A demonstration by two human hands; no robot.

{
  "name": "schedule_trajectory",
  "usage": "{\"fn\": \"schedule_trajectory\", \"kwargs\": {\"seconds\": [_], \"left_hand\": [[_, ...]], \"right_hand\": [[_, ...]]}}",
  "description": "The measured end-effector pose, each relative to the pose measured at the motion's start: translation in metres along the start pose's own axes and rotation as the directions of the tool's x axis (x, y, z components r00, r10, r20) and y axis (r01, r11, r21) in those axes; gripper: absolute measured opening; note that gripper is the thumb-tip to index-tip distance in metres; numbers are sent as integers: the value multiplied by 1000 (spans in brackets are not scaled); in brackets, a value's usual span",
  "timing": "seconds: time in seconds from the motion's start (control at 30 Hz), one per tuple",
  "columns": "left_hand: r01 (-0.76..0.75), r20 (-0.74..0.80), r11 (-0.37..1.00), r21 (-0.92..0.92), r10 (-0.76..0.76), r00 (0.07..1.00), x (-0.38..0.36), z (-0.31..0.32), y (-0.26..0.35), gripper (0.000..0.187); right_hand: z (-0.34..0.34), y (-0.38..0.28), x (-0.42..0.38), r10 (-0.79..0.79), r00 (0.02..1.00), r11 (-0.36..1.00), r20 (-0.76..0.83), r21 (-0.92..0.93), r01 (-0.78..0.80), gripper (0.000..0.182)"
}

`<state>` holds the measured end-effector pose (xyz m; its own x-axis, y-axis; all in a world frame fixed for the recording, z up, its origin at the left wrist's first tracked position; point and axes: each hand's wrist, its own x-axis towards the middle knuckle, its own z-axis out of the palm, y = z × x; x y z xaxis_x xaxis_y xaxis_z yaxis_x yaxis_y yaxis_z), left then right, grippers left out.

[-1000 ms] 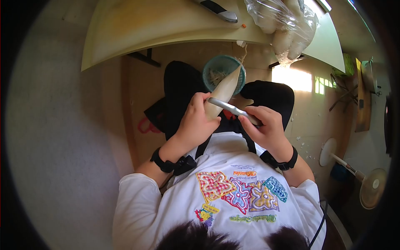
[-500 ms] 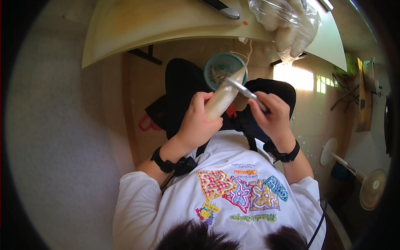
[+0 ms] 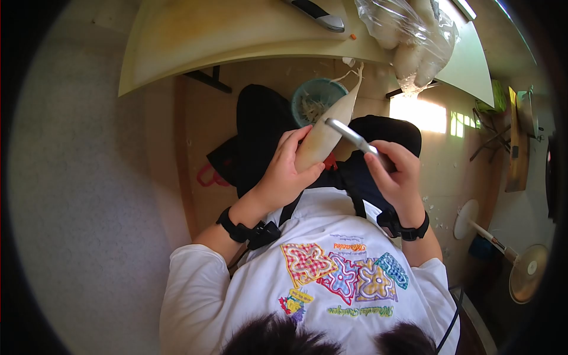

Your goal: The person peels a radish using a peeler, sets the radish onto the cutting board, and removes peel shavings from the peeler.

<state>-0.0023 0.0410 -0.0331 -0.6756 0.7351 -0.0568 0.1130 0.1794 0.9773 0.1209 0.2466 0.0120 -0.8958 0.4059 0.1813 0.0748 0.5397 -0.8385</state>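
Note:
A long white radish (image 3: 329, 131) slants up and away from me, its thin root tip pointing at the table edge. My left hand (image 3: 286, 168) is wrapped round its thick near end. In my right hand (image 3: 396, 173) is a silver peeler (image 3: 350, 135) with a dark handle, its head right at the radish's side. Below the radish stands a blue bowl (image 3: 296, 106) between my knees, with pale peelings (image 3: 311, 110) inside; the radish covers part of its right side.
Ahead is a pale table (image 3: 236, 35) with a dark-handled knife (image 3: 319, 16), a small orange scrap (image 3: 353, 36) and a clear plastic bag (image 3: 378, 18) of white radishes. White bits lie on the floor at right, near a standing fan (image 3: 528, 273).
The peeler has moved slightly right and down, from across the radish to its side. The radish has turned a little in my left hand, showing more of its broad face.

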Motion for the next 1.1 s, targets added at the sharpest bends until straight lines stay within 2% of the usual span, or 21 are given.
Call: {"fn": "schedule_trajectory", "kwargs": {"seconds": [0.03,0.1,0.13,0.2,0.23,0.4,0.5,0.53,0.6,0.63,0.7,0.8,0.83,0.9,0.93,0.97,1.03,1.1], "left_hand": [[-1,3,1000,0,1,1000,1,0,1,64],[96,56,981,-170,-87,995,4,0,7,66],[94,56,981,-170,-86,995,4,0,8,66],[300,193,830,-470,-235,953,5,-2,11,69],[300,192,830,-470,-236,953,6,-3,14,69],[173,125,906,-387,-135,983,6,-1,19,68],[194,77,892,-408,-178,981,3,2,15,68],[196,77,892,-407,-180,981,1,2,12,68],[149,12,979,-137,-149,989,-1,1,6,66],[149,11,979,-137,-148,989,-3,1,4,66],[167,28,986,-20,-167,986,-7,3,3,66],[141,9,989,38,-142,990,-6,4,5,66],[148,4,988,38,-148,989,-7,3,6,66],[162,-7,987,-14,-162,987,-4,2,9,67],[157,-6,988,-14,-157,988,-1,2,10,67],[170,-7,984,-56,-170,985,0,3,11,67],[185,-6,978,-96,-187,982,0,3,9,67],[178,-5,963,-202,-183,983,-1,4,-1,68]], "right_hand": [[1,-5,0,-77,996,996,55,-37,79,18],[5,-12,-3,-128,983,989,134,-63,137,21],[11,-7,-5,-185,975,980,119,-57,193,24],[13,-8,-7,-210,969,972,133,-77,221,25],[14,-8,-8,-227,963,965,148,-99,243,27],[14,-4,-10,-240,957,960,162,-105,259,27],[15,-1,-7,-247,957,955,154,-128,267,26],[16,3,-6,-236,965,955,117,-154,252,25],[13,10,-1,-195,979,957,57,-209,203,22],[10,12,3,-152,988,965,18,-216,152,21],[4,30,11,-107,990,967,-97,-242,80,19],[0,41,12,21,943,997,-331,-67,-46,18],[1,40,10,23,946,997,-325,-63,-46,18],[0,26,6,133,942,991,-308,50,-123,18],[-1,12,4,111,965,993,-239,3,-114,17],[-1,7,2,-29,990,997,-138,-77,18,18],[4,-6,-4,-155,985,981,73,-110,162,21],[14,-9,-12,-205,968,972,142,-88,219,22]]}}
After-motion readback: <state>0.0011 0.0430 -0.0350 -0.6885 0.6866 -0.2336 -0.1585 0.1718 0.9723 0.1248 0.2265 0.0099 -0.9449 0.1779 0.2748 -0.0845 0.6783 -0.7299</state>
